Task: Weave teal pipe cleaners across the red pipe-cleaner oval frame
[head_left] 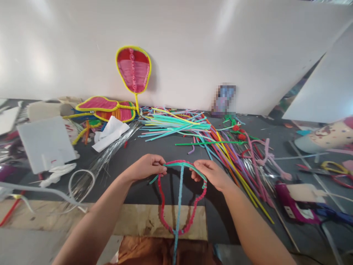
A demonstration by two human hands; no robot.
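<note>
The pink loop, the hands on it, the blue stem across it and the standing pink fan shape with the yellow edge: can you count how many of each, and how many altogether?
Hands: 2, the left hand and the right hand
Pink loop: 1
Blue stem: 1
Standing fan shape: 1
Total: 5

Light glares off a pale wall [179,44] behind a dark grey tabletop [154,148].
</note>
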